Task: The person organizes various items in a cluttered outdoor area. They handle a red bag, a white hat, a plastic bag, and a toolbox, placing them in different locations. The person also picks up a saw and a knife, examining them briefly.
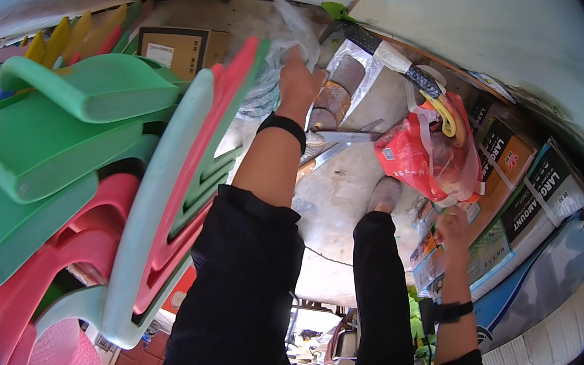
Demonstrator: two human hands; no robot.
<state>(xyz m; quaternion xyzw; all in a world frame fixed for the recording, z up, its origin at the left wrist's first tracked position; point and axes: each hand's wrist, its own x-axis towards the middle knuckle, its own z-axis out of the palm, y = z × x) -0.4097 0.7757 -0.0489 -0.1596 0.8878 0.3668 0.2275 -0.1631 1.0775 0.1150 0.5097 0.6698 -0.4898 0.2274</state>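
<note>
At the far side, my left hand (301,79) reaches into a crumpled clear plastic bag (262,83). Its fingers touch the film and the thumb sticks out to the side; whether they grip it is hidden. My right hand (450,227), slightly blurred with fingers curled, hangs just below a red plastic bag (404,147) and beside stacked packages (511,191). I cannot tell whether it holds anything. Beside my left hand lie a rusty metal cylinder (333,99) and a flat metal blade (347,135). A yellow handle (442,114) sticks out of the red bag.
Stacked plastic chairs (89,132) in green, pink and pale blue crowd the left. Behind them stands a cardboard box (178,50). A pink mesh basket (65,363) hangs low at left. A pale panel (481,16) closes off the right. My foot (385,193) is on the concrete floor (329,205).
</note>
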